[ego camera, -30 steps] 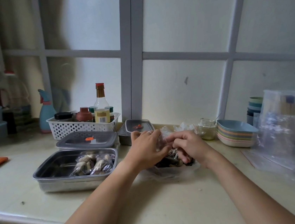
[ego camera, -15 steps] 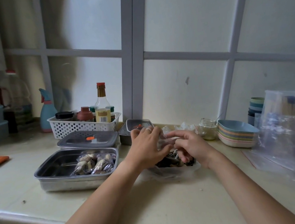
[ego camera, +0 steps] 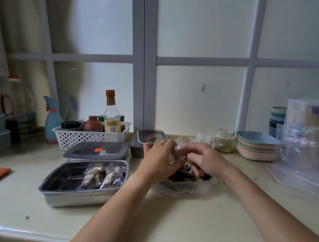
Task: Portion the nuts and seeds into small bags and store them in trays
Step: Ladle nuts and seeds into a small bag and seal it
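Left hand gripped small bag, fingers curled round it. Right hand just beside bag, nearer its opening; fingers curled, contents could not tell. Nut pile directly beneath fingertips. Tray left of left hand.

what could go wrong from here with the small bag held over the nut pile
The small bag, held between the left hand and right hand, could slip and scatter nuts off the pile. The open glass jar stands close behind the right hand and could be knocked over.
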Demonstrator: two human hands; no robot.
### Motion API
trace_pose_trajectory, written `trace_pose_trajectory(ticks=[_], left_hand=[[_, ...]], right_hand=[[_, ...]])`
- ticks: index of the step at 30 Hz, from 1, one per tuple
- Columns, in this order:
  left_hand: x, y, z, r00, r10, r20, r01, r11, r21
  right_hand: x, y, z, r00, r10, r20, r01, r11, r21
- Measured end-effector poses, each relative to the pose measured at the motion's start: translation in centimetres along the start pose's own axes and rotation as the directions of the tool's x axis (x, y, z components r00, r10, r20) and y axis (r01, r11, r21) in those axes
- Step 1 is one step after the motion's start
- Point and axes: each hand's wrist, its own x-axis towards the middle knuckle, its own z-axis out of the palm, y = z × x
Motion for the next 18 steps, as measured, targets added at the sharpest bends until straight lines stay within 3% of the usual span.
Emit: trace_pose_trajectory(ticks=[10,13,15,18], left_hand=[[0.1,0.1,-0.1,0.998,-0.066,0.024,0.067,0.997,-0.039],[0.2,-0.2,0.2,0.984,-0.173,-0.034,0.171,0.984,-0.055],[0.4,-0.4,0.5,0.960,-0.272,-0.065,0.268,0.961,-0.063],[0.5,-0.9,0.7,0.888,-0.459,-0.013,0.458,0.888,-0.031]], right_hand=[[0.4,0.4,-0.5,0.999,-0.028,0.014,0.028,1.000,0.000],[1.0,1.1,-1.8,0.969,0.029,-0.244,-0.031,0.999,-0.005],[1.1,2.1,-3.0,0.889,0.089,-0.448,-0.161,0.979,-0.123],[1.1,4.5,-4.7,0.839,0.148,-0.524,-0.327,0.906,-0.269]])
